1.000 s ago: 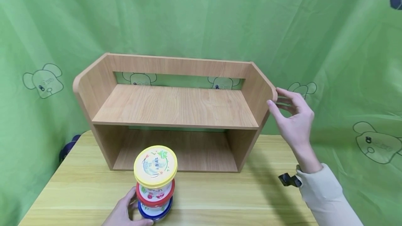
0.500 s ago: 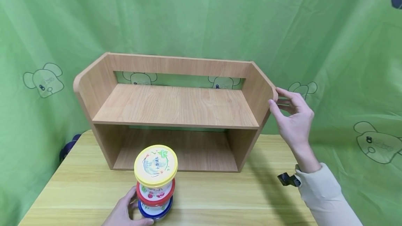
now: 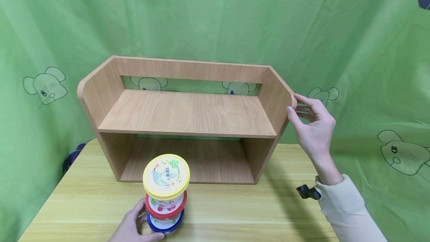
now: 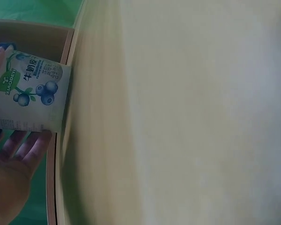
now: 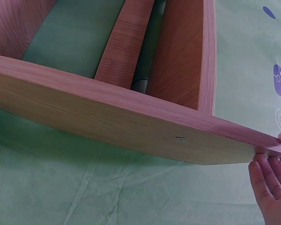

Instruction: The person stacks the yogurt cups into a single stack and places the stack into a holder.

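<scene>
Three round tubs are stacked in front of the wooden shelf [image 3: 188, 113]: a yellow-lidded tub [image 3: 166, 176] on top, a red-lidded tub [image 3: 165, 208] in the middle and a blue-lidded tub [image 3: 165, 224] at the bottom. My left hand [image 3: 131, 225] grips the blue-lidded tub from the left, thumb and fingers spread around it. Blueberries are printed on that blue-lidded tub [image 4: 33, 91] in the left wrist view. At the right, my right hand [image 3: 315, 126] pinches the rounded front corner of the shelf's side panel [image 5: 131, 112] between thumb and fingers.
The two-tier shelf stands upright on a light wooden table [image 3: 221, 212], behind the tubs. A green curtain [image 3: 215, 21] with cartoon prints hangs behind and on both sides. A black clip-like piece [image 3: 308, 192] sits at the right sleeve.
</scene>
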Tool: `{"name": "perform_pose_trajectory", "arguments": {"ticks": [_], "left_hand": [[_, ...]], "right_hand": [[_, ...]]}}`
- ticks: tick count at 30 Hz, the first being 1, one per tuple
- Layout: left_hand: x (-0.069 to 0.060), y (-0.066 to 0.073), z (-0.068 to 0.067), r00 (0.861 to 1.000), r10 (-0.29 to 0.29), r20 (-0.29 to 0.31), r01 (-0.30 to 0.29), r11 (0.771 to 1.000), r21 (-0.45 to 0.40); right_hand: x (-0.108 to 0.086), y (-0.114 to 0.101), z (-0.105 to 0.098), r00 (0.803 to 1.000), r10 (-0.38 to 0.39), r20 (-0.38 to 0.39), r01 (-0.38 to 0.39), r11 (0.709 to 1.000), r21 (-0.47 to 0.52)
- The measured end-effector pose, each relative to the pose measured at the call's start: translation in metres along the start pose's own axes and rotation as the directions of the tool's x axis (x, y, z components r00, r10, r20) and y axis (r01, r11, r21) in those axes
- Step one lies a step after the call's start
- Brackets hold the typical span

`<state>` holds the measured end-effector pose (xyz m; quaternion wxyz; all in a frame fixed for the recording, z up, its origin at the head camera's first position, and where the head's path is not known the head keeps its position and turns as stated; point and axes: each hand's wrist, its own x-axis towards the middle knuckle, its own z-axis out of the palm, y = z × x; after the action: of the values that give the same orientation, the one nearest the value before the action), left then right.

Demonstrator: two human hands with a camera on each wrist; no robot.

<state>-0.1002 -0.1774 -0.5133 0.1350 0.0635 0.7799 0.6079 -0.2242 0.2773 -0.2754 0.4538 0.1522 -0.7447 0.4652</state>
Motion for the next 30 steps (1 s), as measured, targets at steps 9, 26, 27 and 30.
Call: {"name": "perform_pose_trajectory", "arguments": {"ticks": [9,26,27,30], "left_hand": [[-0.003,0.013,0.0,0.998,0.008,-0.064,-0.006,0.999,0.034],[-0.006,0.052,-0.015,0.973,0.141,-0.183,-0.1,0.971,0.217],[-0.006,0.054,-0.015,0.966,0.177,-0.191,-0.129,0.962,0.24],[-0.008,0.06,-0.017,0.946,0.253,-0.205,-0.192,0.942,0.274]], "right_hand": [[0.0,0.0,0.0,1.0,0.006,0.001,-0.006,1.0,0.001],[0.0,-0.001,-0.001,1.0,0.011,0.005,-0.011,1.0,-0.005],[0.0,-0.001,-0.001,1.0,0.01,0.006,-0.01,1.0,-0.004],[0.0,-0.002,0.0,1.0,0.012,0.008,-0.012,1.0,-0.005]]}}
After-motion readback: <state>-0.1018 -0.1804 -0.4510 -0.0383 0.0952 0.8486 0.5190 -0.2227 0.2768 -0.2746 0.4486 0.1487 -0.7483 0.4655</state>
